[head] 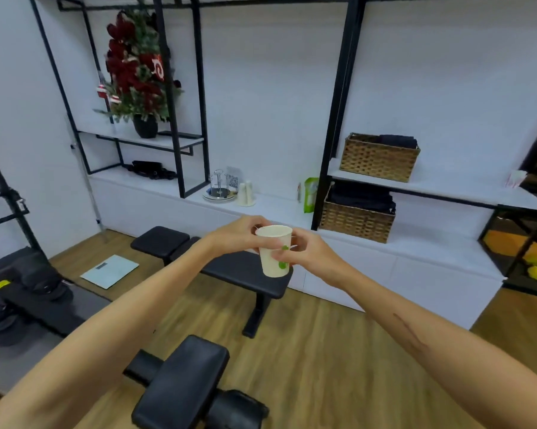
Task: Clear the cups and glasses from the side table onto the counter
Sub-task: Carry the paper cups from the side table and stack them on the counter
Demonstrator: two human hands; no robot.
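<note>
A black padded bench [180, 382] lies nearest the camera, below the person's two bare forearms, which reach forward over the wood floor [323, 351]. Both hands meet on one white paper cup [275, 250] with green spots, held upright in the air, clear of any surface. The left hand [239, 235] closes on the cup's upper left side near the rim, fingers curled around it. The right hand [307, 253] grips the cup's right side, thumb across the front by a green spot. Below and behind the grip stands a second black bench [245, 270], its seat stretching left of the cup. Far left of the grip, on the floor, lies a pale scale [109, 270], and further left some dark bags [23, 292]. Beyond the grip, against the white wall, runs a long white counter [384, 258]. On it, above and left of the cup, sit a metal rack [219, 188] on plates and two small white bottles [245, 195]; just above and right of the cup stands a green packet [310, 195]. Right of the grip a wicker basket [357, 221] rests on the counter, with another basket [380, 156] on the shelf above it. High to the left, a red and green plant [137, 69] in a dark pot stands on a black-framed shelf.
</note>
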